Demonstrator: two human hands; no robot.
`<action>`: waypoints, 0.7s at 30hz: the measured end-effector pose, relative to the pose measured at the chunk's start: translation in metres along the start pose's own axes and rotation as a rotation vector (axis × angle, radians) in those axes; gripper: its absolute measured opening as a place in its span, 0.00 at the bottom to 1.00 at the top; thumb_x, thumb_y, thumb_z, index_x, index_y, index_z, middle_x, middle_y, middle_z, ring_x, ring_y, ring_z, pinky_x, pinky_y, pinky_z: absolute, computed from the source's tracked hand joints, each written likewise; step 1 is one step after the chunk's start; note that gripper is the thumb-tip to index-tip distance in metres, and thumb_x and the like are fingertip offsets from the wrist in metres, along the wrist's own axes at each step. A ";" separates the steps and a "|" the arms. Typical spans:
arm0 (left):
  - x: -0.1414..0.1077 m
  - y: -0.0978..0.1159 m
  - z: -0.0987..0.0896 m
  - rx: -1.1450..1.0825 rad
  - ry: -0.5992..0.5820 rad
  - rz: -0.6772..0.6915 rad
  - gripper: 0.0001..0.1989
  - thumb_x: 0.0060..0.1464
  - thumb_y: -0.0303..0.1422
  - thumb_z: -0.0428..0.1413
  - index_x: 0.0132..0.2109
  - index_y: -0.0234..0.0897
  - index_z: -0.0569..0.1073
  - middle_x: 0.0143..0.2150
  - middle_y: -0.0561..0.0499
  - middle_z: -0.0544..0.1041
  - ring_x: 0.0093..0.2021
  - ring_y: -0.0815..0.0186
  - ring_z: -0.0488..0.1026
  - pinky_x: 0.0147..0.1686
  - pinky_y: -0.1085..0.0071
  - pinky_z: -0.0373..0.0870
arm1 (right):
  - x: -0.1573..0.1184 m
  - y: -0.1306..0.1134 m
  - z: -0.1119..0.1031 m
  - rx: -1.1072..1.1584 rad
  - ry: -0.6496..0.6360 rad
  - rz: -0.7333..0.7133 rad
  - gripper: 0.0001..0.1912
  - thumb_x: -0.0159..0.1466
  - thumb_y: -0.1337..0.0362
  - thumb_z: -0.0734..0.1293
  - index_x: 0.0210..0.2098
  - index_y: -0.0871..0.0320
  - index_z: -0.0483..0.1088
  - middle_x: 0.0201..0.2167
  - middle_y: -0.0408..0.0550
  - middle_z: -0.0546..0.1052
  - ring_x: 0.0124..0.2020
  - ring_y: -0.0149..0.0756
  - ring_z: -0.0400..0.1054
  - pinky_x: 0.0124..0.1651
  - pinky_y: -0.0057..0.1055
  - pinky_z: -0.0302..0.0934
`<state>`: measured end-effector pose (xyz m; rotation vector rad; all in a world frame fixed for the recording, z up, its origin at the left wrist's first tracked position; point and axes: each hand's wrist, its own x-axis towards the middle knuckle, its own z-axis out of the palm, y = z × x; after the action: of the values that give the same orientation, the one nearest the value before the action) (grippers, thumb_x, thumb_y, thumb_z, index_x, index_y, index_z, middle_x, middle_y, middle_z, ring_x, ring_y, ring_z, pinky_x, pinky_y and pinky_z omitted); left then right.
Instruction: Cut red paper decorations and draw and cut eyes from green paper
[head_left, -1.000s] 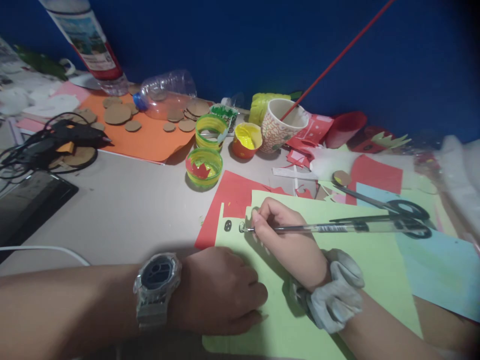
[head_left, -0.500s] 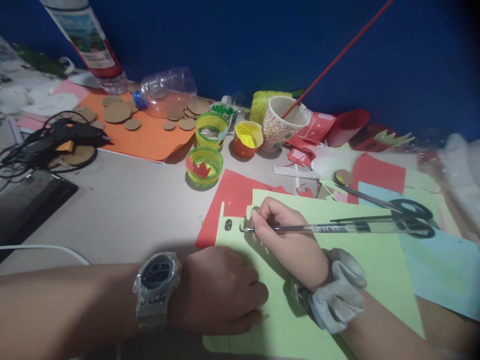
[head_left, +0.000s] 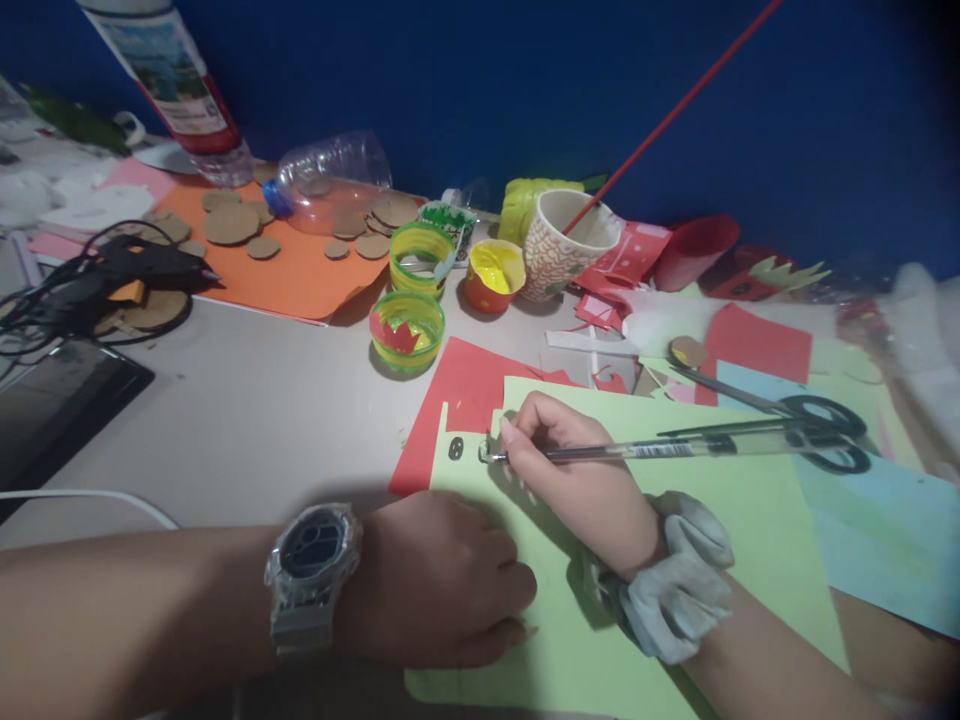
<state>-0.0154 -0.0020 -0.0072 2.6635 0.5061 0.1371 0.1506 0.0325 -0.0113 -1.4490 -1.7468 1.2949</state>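
My right hand (head_left: 570, 460) grips a clear-barrelled pen (head_left: 660, 450) near its tip. The tip touches a light green sheet of paper (head_left: 720, 540) at a small drawn oval (head_left: 484, 450). Left of that oval is another drawn one (head_left: 456, 448), filled in dark like an eye. My left hand (head_left: 442, 580) rests on the sheet's lower left part, fingers curled in, with nothing seen in it. Its wrist wears a clear digital watch (head_left: 315, 545). Under the green sheet's upper left corner lies red paper (head_left: 472, 375).
Black-handled scissors (head_left: 817, 410) lie at the right, above light blue paper (head_left: 892, 530). Behind stand green-yellow cups (head_left: 409, 355), a small yellow paint cup (head_left: 495, 290) and a patterned paper cup (head_left: 551, 260) holding a red stick. Cardboard discs (head_left: 232, 225), a plastic bottle (head_left: 330, 185) and a glue gun (head_left: 150, 262) are left.
The pen tip has shifted very slightly at the right-hand oval, and the pen's back end has swung a little. My left hand stays in place.
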 end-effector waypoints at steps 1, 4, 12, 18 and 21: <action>0.000 0.000 0.000 0.001 -0.002 -0.002 0.11 0.59 0.37 0.49 0.31 0.37 0.66 0.28 0.54 0.71 0.26 0.66 0.65 0.24 0.66 0.57 | 0.000 0.000 0.000 0.004 0.004 0.002 0.14 0.64 0.61 0.61 0.24 0.56 0.55 0.18 0.37 0.61 0.19 0.26 0.55 0.24 0.25 0.52; 0.001 0.001 -0.001 -0.001 -0.004 0.000 0.11 0.59 0.37 0.49 0.31 0.37 0.66 0.28 0.53 0.71 0.26 0.66 0.65 0.24 0.66 0.57 | 0.000 0.000 0.001 0.031 0.027 -0.002 0.14 0.65 0.60 0.60 0.24 0.55 0.55 0.17 0.36 0.60 0.19 0.26 0.55 0.24 0.25 0.52; 0.000 0.001 0.002 0.004 0.022 -0.003 0.10 0.59 0.37 0.49 0.31 0.37 0.66 0.28 0.54 0.70 0.26 0.66 0.65 0.23 0.65 0.56 | 0.000 0.001 0.002 0.066 0.031 0.003 0.14 0.65 0.60 0.60 0.24 0.55 0.55 0.17 0.36 0.61 0.18 0.27 0.56 0.23 0.25 0.53; 0.000 0.001 0.000 0.000 0.017 -0.003 0.11 0.59 0.37 0.49 0.31 0.37 0.66 0.27 0.54 0.70 0.26 0.66 0.65 0.23 0.66 0.57 | 0.001 0.001 0.002 0.066 0.019 0.003 0.14 0.65 0.59 0.60 0.24 0.55 0.55 0.17 0.36 0.61 0.19 0.27 0.57 0.24 0.25 0.53; 0.000 0.001 -0.001 -0.005 0.015 -0.007 0.11 0.59 0.37 0.49 0.31 0.37 0.66 0.27 0.53 0.71 0.26 0.66 0.66 0.23 0.66 0.57 | 0.001 0.001 0.001 0.051 0.008 0.000 0.14 0.64 0.59 0.60 0.24 0.55 0.55 0.18 0.36 0.61 0.19 0.26 0.56 0.24 0.25 0.53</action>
<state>-0.0150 -0.0026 -0.0058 2.6577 0.5194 0.1567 0.1496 0.0328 -0.0131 -1.4238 -1.6963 1.3217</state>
